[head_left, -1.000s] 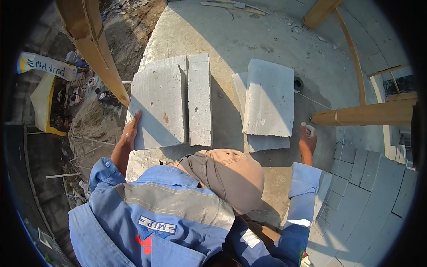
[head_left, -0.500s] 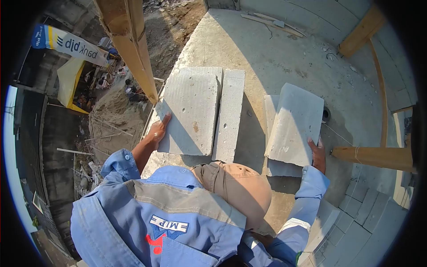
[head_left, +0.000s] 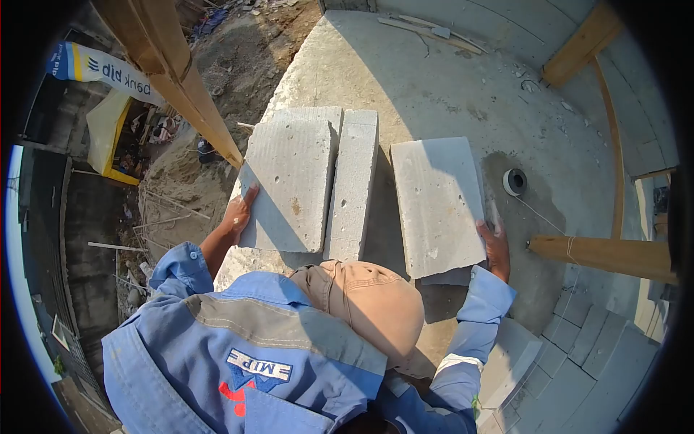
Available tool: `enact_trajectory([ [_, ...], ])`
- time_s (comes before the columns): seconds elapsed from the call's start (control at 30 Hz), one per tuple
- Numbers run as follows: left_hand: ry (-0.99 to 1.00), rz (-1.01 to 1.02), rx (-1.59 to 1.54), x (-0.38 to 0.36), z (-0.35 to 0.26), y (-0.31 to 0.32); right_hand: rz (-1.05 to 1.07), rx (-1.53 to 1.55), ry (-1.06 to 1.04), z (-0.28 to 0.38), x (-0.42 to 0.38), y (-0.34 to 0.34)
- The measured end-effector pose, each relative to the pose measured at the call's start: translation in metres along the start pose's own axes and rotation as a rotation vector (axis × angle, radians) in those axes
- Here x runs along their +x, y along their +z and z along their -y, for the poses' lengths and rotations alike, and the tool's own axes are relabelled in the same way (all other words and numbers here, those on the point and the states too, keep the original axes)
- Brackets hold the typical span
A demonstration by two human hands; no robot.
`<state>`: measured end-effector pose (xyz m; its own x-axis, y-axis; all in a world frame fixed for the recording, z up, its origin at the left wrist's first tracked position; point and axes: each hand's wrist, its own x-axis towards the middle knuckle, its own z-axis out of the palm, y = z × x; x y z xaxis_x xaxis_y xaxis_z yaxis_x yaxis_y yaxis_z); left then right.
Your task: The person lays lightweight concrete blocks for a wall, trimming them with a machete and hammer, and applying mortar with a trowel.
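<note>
I see two grey concrete blocks lying flat on the slab: the left block [head_left: 289, 188], pitted, at eleven o'clock from my cap; the right block [head_left: 439, 206], smoother, at one o'clock.

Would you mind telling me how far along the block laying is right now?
Two grey blocks already lie side by side on the slab. The right hand grips the third block, lying flat apart from them; the left hand rests on the first. Closing that gap remains.
</note>
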<state>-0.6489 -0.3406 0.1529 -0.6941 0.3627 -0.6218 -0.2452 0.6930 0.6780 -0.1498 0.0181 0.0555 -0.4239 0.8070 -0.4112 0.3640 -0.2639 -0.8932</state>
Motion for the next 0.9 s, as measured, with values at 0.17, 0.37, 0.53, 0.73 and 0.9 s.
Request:
enact_trajectory([
  [0.17,-0.049,0.039,0.024,-0.001,-0.002,-0.004,-0.035,0.476,0.165,-0.054,-0.038,-0.018],
  [0.37,-0.126,0.029,-0.001,-0.002,-0.006,-0.004,-0.21,0.312,0.191,-0.012,-0.062,0.013],
  [0.53,-0.052,0.06,-0.025,-0.01,-0.013,0.0,-0.085,0.472,0.161,-0.014,-0.05,0.049],
  [0.73,-0.053,0.044,-0.003,-0.013,-0.018,0.003,0.075,0.678,0.135,-0.022,-0.026,0.089],
  [0.9,-0.024,0.034,0.043,-0.008,-0.012,0.004,0.099,0.666,0.093,-0.017,-0.014,0.096],
])
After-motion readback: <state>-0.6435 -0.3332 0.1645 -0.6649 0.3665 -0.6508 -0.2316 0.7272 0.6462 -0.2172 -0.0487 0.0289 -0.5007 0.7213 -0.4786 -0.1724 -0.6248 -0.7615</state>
